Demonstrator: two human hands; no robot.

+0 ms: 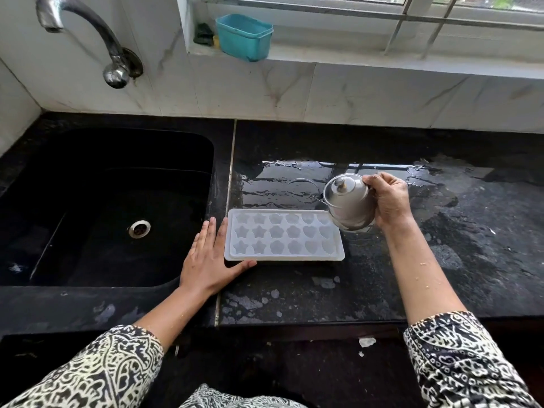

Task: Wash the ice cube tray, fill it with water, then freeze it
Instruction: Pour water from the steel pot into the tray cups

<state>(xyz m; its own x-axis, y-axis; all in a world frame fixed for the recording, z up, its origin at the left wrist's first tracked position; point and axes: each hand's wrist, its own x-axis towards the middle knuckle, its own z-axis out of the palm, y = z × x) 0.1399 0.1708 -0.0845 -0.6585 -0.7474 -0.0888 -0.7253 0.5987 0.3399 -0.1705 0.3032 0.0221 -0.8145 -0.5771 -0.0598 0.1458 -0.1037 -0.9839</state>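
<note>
Steel kettle (348, 203) tilted over translucent tray (284, 235)

Daylight from the window (382, 13) ahead of me glares on the wet table (294, 184); frame edges bow.

R hand (390, 201) tilting steel kettle (348, 203) over ice tray (284, 235) on wet counter (441, 245); L hand (210, 257) lying flat against tray edge.

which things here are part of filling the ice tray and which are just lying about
In use: ice cube tray, steel pot tilted over its right end, right hand gripping the pot, left hand flat at the tray's left edge.
Lying about: teal tub and dark scrubber on the sill, tap, sink.
</note>
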